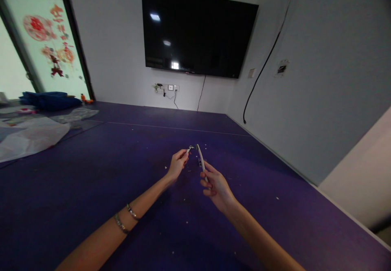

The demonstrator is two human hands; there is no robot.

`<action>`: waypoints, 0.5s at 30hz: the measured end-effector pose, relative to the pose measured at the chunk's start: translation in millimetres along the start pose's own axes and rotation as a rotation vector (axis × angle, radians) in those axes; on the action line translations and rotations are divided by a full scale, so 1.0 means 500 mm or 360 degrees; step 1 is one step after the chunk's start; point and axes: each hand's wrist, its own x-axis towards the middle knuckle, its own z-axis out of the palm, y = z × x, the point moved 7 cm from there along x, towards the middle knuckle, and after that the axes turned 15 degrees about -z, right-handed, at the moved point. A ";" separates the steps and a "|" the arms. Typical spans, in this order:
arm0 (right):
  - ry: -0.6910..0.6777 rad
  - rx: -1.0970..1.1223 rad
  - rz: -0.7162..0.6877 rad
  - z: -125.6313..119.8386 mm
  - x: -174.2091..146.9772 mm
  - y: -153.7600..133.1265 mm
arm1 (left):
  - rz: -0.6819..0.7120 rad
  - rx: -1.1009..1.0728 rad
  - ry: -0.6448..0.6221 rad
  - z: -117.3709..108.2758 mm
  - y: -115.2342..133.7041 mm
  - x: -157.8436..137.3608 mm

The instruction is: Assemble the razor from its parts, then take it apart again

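My left hand (177, 166) reaches to the middle of the view, its fingers pinching a small pale piece with a dark-and-silver tip (190, 148). In my right hand (215, 183), thumb and fingers close on a long, slender, pale strip (200, 157) that stands up and bends slightly at the top. The tips of the two pieces are close together; whether they touch I cannot tell. A small dark block (200, 162) shows beside the strip; I cannot make out whether it is attached. Both pieces are too small to name surely.
Small white bits are scattered over the purple floor (122, 206). Clear plastic sheeting (36, 134) and a dark blue cloth heap (50, 100) lie at the left. A television (198, 30) hangs on the far wall, and a black cable (269, 55) dangles along the right wall.
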 end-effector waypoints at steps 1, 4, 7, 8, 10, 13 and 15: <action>0.0004 0.0000 0.0004 0.001 0.000 0.001 | 0.0005 0.0000 -0.0004 0.001 0.000 -0.001; 0.0021 0.0009 0.0025 0.002 -0.004 0.006 | 0.0007 -0.0015 -0.0014 0.001 -0.001 -0.001; 0.0026 0.0026 0.0015 0.000 -0.006 0.006 | 0.0017 -0.0017 -0.0018 0.001 -0.001 0.000; 0.0023 0.0030 0.0003 0.000 -0.005 0.004 | 0.0017 -0.0013 -0.0023 0.003 -0.002 0.000; 0.0017 0.0033 -0.0014 0.001 -0.003 0.002 | 0.0002 -0.0011 -0.0038 0.006 -0.004 -0.001; 0.0027 0.0020 0.0004 0.004 -0.007 0.004 | -0.0019 -0.0021 -0.0046 0.008 -0.003 -0.002; 0.0044 0.0017 0.0023 0.006 -0.012 0.005 | -0.0009 -0.0028 -0.0027 0.006 0.001 -0.003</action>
